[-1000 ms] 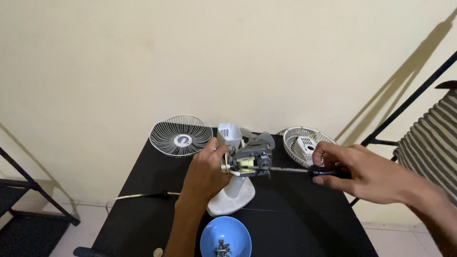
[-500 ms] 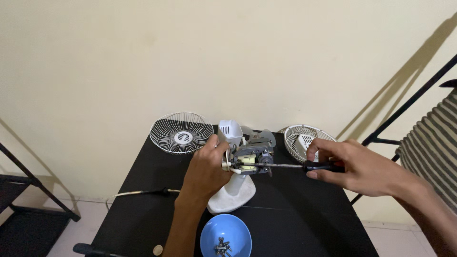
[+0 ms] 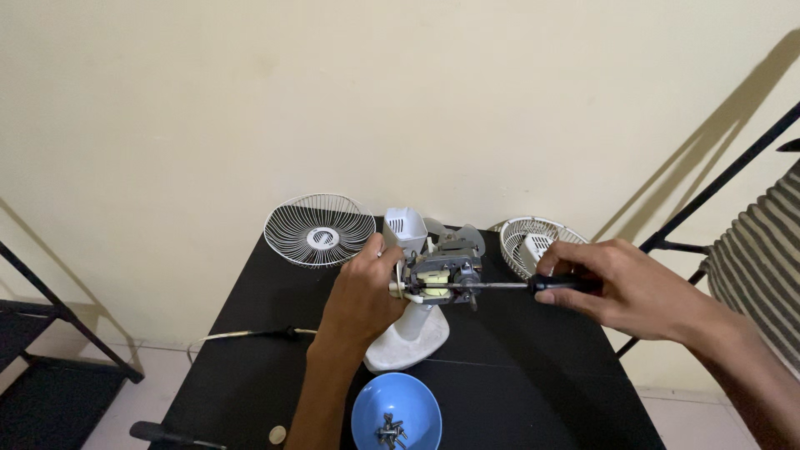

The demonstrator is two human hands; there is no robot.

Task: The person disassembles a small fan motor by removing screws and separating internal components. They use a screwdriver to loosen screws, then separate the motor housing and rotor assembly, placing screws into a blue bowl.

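Both hands work at the small white desk fan that stands stripped on the black table. Going from the left, a round wire grille leans near the wall, set aside where it is out of the way, and a cable runs off the table's left edge. Next comes the left hand, closed around the exposed motor at the top of the fan's neck, fingers wrapped on its near side, apparently to keep it from turning or tipping under the tool. Below it the fan's white base rests flat on the table, and in front sits a blue bowl with a few loose screws in it, kept together within easy reach. Across the middle, the shaft of a screwdriver lies level, its tip at the motor's side. Farther right, the right hand grips the screwdriver's black handle, fingers curled tight around it. Behind that hand a second wire grille, with a white part lying inside it, is parked by the wall.
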